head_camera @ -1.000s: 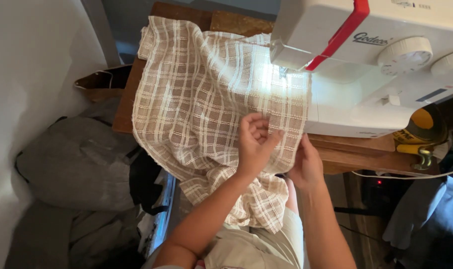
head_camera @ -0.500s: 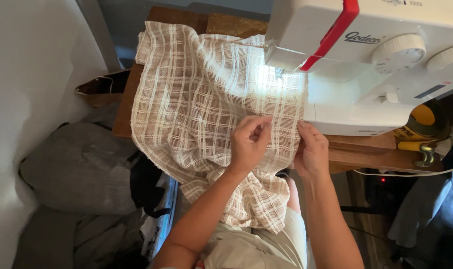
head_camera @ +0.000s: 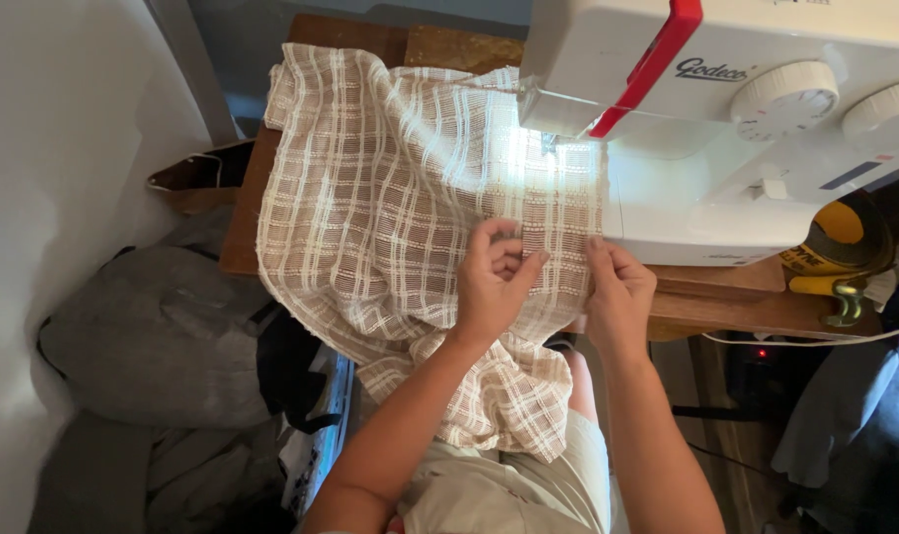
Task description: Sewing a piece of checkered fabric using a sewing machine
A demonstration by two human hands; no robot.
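Head view: the left hand point(head_camera: 497, 287) lies knuckles-up, fingers curled, its grip pinching the brown-and-white plaid fabric point(head_camera: 400, 208). The right hand point(head_camera: 619, 289) pinches the fabric's edge beside it. The fabric drapes over the wooden desk point(head_camera: 711, 297) under the white sewing machine point(head_camera: 726, 129).

Both hands, left hand point(head_camera: 494, 282) and right hand point(head_camera: 617, 292), apparently pinch checked cloth point(head_camera: 390, 218) beside the sewing machine point(head_camera: 726, 129).
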